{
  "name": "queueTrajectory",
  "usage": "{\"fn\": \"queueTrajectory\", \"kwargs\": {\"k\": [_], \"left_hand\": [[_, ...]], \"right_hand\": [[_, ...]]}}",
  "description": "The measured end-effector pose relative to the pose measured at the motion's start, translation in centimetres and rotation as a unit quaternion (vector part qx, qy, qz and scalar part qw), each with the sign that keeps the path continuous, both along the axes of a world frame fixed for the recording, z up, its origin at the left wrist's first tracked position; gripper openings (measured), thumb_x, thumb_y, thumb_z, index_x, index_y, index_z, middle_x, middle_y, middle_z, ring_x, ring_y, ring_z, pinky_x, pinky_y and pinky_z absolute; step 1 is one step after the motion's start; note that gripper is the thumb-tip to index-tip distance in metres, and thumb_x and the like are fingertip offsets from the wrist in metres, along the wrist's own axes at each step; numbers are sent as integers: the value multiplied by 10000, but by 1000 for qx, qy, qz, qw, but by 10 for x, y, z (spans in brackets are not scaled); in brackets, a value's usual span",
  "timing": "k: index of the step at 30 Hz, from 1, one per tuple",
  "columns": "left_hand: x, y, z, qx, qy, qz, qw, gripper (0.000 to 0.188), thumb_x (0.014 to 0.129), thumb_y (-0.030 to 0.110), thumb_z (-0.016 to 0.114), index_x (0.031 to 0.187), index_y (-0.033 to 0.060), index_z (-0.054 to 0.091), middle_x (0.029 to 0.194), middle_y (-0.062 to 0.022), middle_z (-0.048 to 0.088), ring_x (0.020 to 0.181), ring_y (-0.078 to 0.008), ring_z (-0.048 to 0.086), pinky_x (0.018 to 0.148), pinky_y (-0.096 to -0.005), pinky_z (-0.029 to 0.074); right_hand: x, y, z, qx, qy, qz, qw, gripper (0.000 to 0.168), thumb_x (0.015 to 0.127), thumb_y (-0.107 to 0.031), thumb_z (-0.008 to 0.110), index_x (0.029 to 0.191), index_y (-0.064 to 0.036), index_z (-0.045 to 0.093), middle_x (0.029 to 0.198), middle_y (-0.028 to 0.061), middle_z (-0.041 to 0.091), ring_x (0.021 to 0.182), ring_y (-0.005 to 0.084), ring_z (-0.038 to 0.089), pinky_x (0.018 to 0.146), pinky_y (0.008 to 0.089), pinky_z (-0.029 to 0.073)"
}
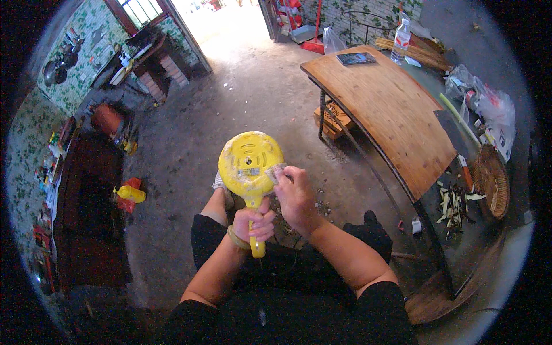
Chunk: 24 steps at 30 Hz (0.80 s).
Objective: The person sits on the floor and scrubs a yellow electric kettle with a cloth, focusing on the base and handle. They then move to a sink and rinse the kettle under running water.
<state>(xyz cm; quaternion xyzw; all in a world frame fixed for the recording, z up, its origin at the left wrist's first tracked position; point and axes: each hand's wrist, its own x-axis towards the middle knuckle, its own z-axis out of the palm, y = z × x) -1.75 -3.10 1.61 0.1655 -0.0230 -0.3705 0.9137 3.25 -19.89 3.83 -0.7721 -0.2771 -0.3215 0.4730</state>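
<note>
A yellow, round, pan-shaped electric appliance [248, 157] is held up in front of me, its vented underside facing me. Whitish grime marks this surface, and a small label with writing sits near the centre. My left hand [254, 224] is wrapped around its straight yellow handle [258, 248]. At the lower right of the round body, my right hand [297, 196] pinches a small greyish cloth or pad [274, 172] against the rim. The fingers hide part of the cloth. The appliance's other face is out of sight.
To the right stands a wooden table [388, 103] with a phone [356, 58] and a plastic bottle [401, 41]. Beyond are a wicker basket [491, 181], peelings [453, 207] and a knife [465, 172]. A yellow squeeze bottle [131, 194] lies at left.
</note>
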Motion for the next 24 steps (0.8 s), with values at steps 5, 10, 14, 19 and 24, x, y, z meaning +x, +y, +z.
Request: {"fn": "queueTrajectory", "kwargs": {"k": [5, 10, 14, 19, 24], "left_hand": [[-9, -3, 6, 95, 28, -21, 995, 166, 746, 56, 544, 869, 143, 473, 587, -4, 401, 363, -120, 371, 386, -295, 343], [-6, -4, 7, 113, -4, -46, 993, 195, 727, 52, 568, 874, 145, 480, 591, -23, 420, 363, -136, 379, 380, -302, 339], [-7, -6, 15, 172, -2, -23, 985, 212, 719, 37, 578, 874, 144, 479, 601, -28, 424, 369, -141, 387, 379, -304, 337], [-7, -3, 11, 200, 7, -16, 980, 230, 701, 16, 576, 865, 137, 470, 617, -42, 429, 374, -151, 393, 375, -300, 327], [-7, -6, 20, 245, -9, -26, 969, 263, 664, -19, 570, 854, 122, 453, 650, -63, 439, 370, -157, 393, 371, -304, 328]], "right_hand": [[23, -6, 1, 89, -9, -32, 995, 160, 764, 40, 626, 916, -10, 620, 829, 110, 559, 716, 268, 576, 623, 333, 482], [35, -13, -1, 153, 87, -31, 984, 97, 772, 38, 632, 836, 2, 569, 823, 114, 564, 711, 235, 581, 618, 321, 468], [29, -11, -6, 155, 114, -40, 981, 96, 780, 37, 622, 824, 4, 543, 822, 116, 560, 707, 230, 574, 620, 317, 464], [26, -9, -10, 161, 133, -29, 977, 102, 778, 46, 610, 812, 1, 525, 817, 118, 558, 700, 239, 567, 619, 318, 460], [36, -16, -4, 140, 117, -54, 982, 92, 795, 24, 596, 803, -6, 510, 807, 123, 552, 697, 259, 563, 624, 332, 460]]}}
